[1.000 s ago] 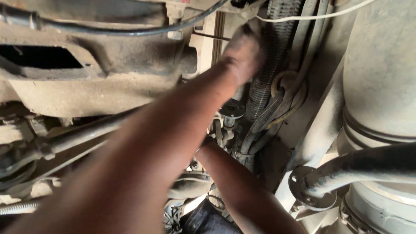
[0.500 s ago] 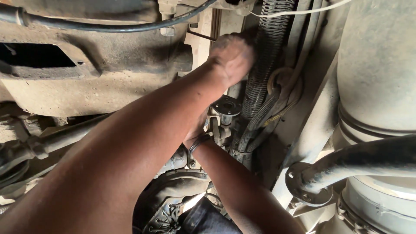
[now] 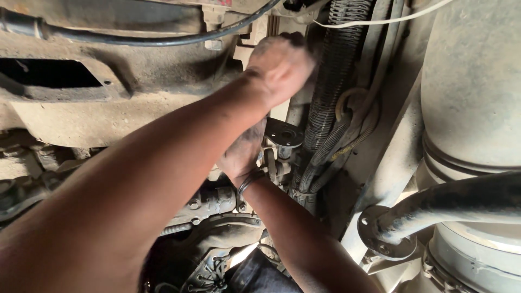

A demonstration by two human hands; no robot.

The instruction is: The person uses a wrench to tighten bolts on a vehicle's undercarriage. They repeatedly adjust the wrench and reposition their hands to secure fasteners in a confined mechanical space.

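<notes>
**Both hands up in the vehicle underside, at the hose bundle**

Head view looked up at a dusty undercarriage. Left hand (image 3: 282, 68) was raised high, curled into a loose fist with its back toward the camera, pressed in against the corrugated hose bundle (image 3: 334, 81). Fingers were hidden behind the knuckles, so I couldn't tell what it gripped, if anything. Left forearm ran diagonally across most of the frame from bottom left.

Right hand (image 3: 244, 152) sat lower, grimy, fingers bent and reaching in just beside the small round flange fitting (image 3: 285, 135). It appeared to touch the metal parts there; the grasp itself was hidden behind the left arm, so I couldn't tell whether it was clenched on anything. A thin bracelet (image 3: 249, 179) was on that wrist.

Surroundings:
- Black cable (image 3: 163, 39) looped across the top, over the grey frame member (image 3: 108, 92) with a dark slot in it.
- White wire (image 3: 380, 20) crossed top right.
- Large pale cylinder (image 3: 472, 92) on the right.
- Dark bent pipe (image 3: 461, 201) ended in a round flange plate (image 3: 388, 236) below the cylinder.
- Cast housing (image 3: 217, 239) sat low centre, under the right forearm.
</notes>
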